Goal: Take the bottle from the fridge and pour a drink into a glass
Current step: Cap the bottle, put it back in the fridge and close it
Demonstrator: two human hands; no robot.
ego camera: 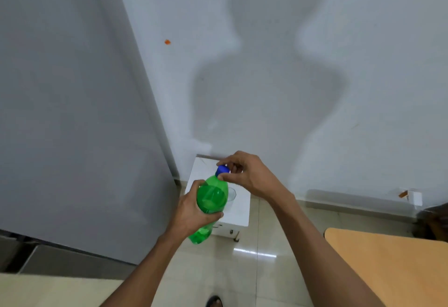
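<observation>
Over on the left of the frame, a big grey fridge [72,112], door shut, smooth and flat and a bit shiny. Lower left, a pale counter [48,289] edge, plain and smooth.

Near the middle, low down, a left hand [191,212] wrapped round the fat part of a green bottle [212,200]. Fingers [214,216] closed tight on the bottle's body, most likely to keep it from spinning while the top gets turned. Bottle held up off everything, tipped a little, top pointing up and away toward the wall. Clear green plastic, round and bumpy at the bottom, some drink inside, level hard to tell.

Just above, a blue cap [222,170], small and round with little ridges, good for gripping. Still on the bottle, so no pouring yet.

Right of the cap, a right hand [252,174] reaching over it. Fingertips [224,179] pinched round the cap from both sides, probably to twist it off. Open or tight cap, cannot tell.

Behind the bottle, a small white box-like stand [238,209] against the wall, flat on top. On it a clear glass [231,196], upright, looking empty, half hidden by the bottle. Placed close, likely so the pour can be short and easy.

Below, shiny cream floor tiles [242,270] with a bright glint. Lower right, a tan wooden table [388,265] with a round corner, smooth. Behind it all, a plain pale wall [339,39] with soft shadows.
</observation>
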